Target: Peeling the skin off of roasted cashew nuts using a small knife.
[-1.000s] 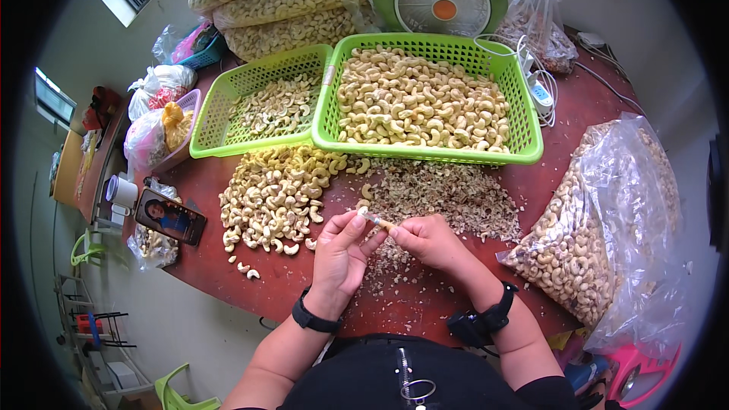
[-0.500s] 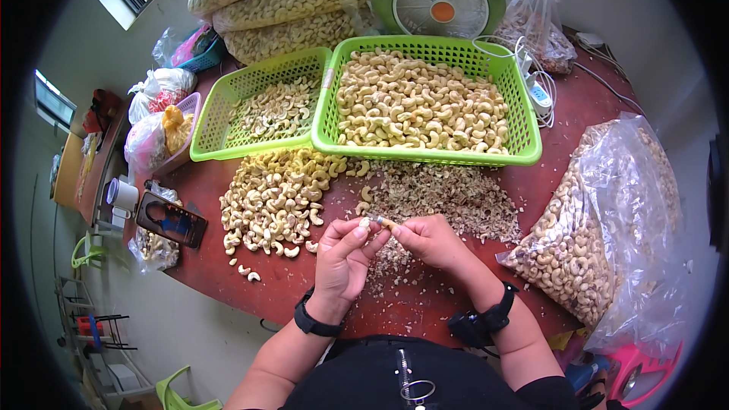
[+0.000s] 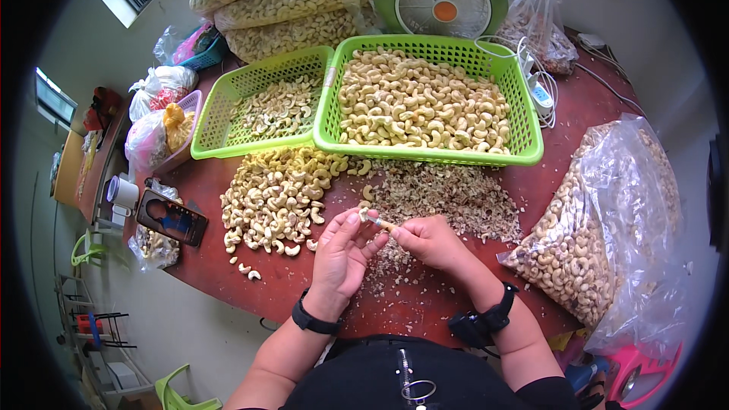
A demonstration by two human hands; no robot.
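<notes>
Between the thumb and fingers of my left hand [image 3: 339, 264] is a pale cashew nut [image 3: 364, 214]. My right hand [image 3: 431, 241] pinches a small thin tool with a light brown handle [image 3: 388, 225]; its tip meets the nut, and its exact kind is too small to make out. Both hands are over the near middle of the table. Beyond my left hand lies a heap of cashews [image 3: 269, 201], with a few strays at its near side. Beyond my right hand spreads a pile of flaky brown skins [image 3: 456, 199], with crumbs scattered under my fingers.
Behind the heaps stand a large green basket [image 3: 425, 156] full of cashews and a smaller one [image 3: 254, 150] with broken pieces. A plastic bag of cashews [image 3: 569, 258] slumps at right. A phone [image 3: 171, 218] leans at left. Stacked sacks [image 3: 296, 4] and a green fan [image 3: 444, 4] are behind.
My left fingers have shifted slightly up and opened out a little, and the nut has turned in them. More of the tool now shows between my hands.
</notes>
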